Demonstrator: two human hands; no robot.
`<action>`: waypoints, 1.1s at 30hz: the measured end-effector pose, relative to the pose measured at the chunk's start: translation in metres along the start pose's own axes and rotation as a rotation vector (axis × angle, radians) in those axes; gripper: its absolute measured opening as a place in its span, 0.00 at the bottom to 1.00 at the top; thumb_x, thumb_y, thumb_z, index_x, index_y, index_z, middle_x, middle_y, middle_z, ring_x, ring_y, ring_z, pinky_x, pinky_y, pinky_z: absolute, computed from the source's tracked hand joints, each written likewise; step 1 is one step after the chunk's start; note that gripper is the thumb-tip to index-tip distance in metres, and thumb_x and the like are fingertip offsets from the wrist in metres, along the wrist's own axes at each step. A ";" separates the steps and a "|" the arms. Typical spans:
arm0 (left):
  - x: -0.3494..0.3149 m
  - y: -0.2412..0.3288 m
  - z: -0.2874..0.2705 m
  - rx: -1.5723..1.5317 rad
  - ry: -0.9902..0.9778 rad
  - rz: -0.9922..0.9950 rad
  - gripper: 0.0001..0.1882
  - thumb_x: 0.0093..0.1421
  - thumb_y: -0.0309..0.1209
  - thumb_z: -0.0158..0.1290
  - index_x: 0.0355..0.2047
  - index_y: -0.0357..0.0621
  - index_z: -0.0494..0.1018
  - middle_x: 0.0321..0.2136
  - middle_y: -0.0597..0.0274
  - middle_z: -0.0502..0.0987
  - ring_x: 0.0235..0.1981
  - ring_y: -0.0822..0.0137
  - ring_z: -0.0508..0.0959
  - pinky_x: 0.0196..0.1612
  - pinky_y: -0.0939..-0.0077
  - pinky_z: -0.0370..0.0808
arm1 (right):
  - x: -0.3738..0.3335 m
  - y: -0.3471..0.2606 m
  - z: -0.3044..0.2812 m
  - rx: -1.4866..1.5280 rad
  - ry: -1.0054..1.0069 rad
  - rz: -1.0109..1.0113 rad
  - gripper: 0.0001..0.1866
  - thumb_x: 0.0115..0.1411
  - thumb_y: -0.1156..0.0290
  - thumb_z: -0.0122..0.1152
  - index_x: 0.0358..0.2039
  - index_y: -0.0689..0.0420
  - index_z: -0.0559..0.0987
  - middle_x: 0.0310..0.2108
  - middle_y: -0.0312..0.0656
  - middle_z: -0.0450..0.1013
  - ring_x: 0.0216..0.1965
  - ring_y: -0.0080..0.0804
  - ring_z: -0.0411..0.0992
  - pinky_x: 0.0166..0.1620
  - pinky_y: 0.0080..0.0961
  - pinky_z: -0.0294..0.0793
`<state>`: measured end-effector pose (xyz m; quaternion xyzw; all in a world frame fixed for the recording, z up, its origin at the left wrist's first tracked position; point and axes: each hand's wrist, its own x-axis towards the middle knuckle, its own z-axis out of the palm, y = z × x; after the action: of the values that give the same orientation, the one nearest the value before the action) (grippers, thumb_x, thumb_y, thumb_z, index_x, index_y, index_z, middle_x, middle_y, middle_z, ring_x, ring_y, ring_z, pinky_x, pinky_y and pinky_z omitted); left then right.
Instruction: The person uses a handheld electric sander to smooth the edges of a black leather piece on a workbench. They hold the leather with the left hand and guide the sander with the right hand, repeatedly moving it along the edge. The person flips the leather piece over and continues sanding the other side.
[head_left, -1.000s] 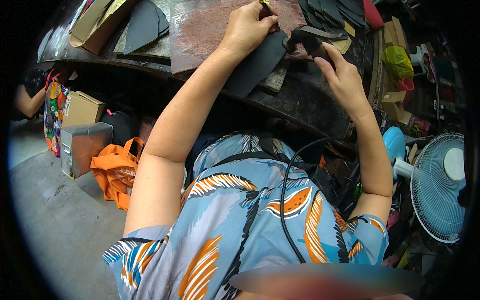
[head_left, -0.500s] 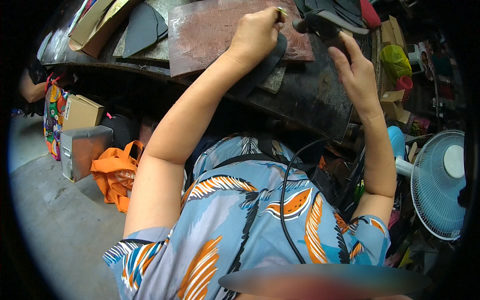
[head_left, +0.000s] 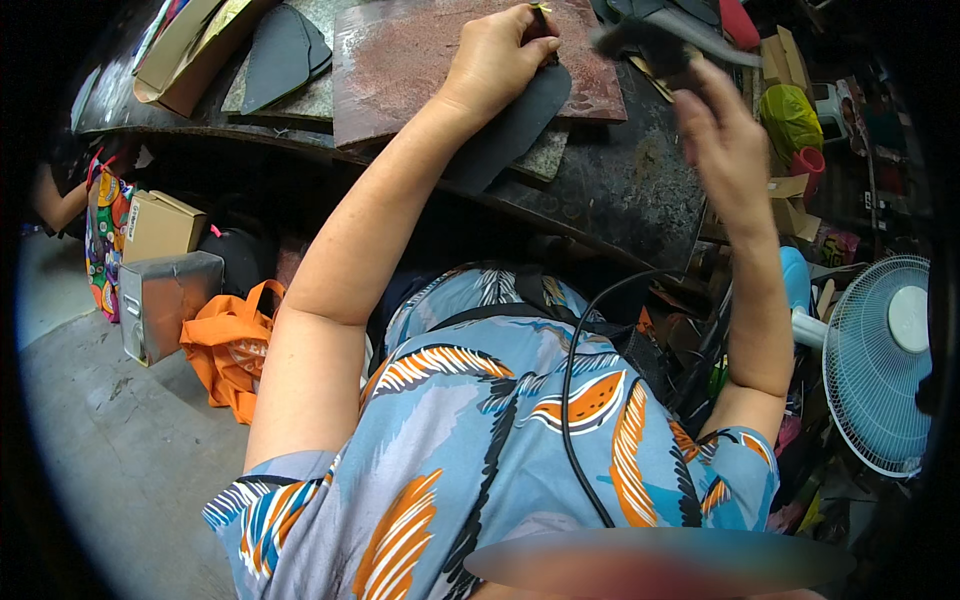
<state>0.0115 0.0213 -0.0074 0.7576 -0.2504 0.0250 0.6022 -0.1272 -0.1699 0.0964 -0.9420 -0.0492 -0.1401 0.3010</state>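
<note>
My left hand (head_left: 498, 60) is closed round a short, slim punch-like tool (head_left: 541, 18) with a yellowish top end. It stands over a dark grey sole-shaped piece (head_left: 515, 130), which lies partly on the reddish-brown board (head_left: 400, 75) and sticks out past its near edge. My right hand (head_left: 725, 135) grips a hammer (head_left: 640, 40) by its handle. The hammer's dark head, smeared by motion, is raised to the right of the tool and apart from it. The lower tip of the tool is mostly hidden by my left fingers.
Several dark sole shapes (head_left: 285, 60) lie at the left of the dark worktable (head_left: 640, 180), beside an open cardboard box (head_left: 185, 65). A fan (head_left: 880, 360) stands close to my right arm. An orange bag (head_left: 230, 350) and a metal tin (head_left: 172, 300) are on the floor at left.
My right hand has swung slightly right and down with the hammer, now blurred. My left hand has shifted a little left, and more of the dark sole piece shows.
</note>
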 end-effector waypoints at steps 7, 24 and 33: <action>-0.005 0.005 0.015 0.430 0.027 0.425 0.04 0.56 0.21 0.53 0.33 0.39 0.73 0.29 0.48 0.79 0.34 0.49 0.81 0.38 0.59 0.78 | 0.006 -0.013 -0.005 0.095 0.157 -0.155 0.18 0.68 0.59 0.52 0.53 0.56 0.71 0.30 0.43 0.75 0.27 0.32 0.73 0.30 0.24 0.71; 0.000 0.002 0.001 0.019 -0.026 0.042 0.06 0.56 0.25 0.57 0.31 0.34 0.73 0.24 0.54 0.78 0.26 0.66 0.79 0.33 0.71 0.75 | -0.016 0.033 0.026 -0.169 -0.118 0.086 0.24 0.64 0.51 0.55 0.56 0.51 0.72 0.36 0.52 0.78 0.39 0.49 0.78 0.41 0.38 0.76; -0.001 0.001 0.011 0.366 -0.026 0.517 0.06 0.55 0.25 0.56 0.34 0.38 0.74 0.29 0.48 0.79 0.34 0.49 0.80 0.37 0.62 0.78 | -0.001 -0.015 -0.018 0.382 0.321 -0.346 0.19 0.69 0.61 0.50 0.54 0.58 0.70 0.30 0.41 0.74 0.25 0.26 0.72 0.27 0.21 0.70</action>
<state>0.0070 0.0111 -0.0096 0.7649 -0.4338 0.2123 0.4264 -0.1354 -0.1681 0.1186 -0.8118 -0.1861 -0.3244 0.4486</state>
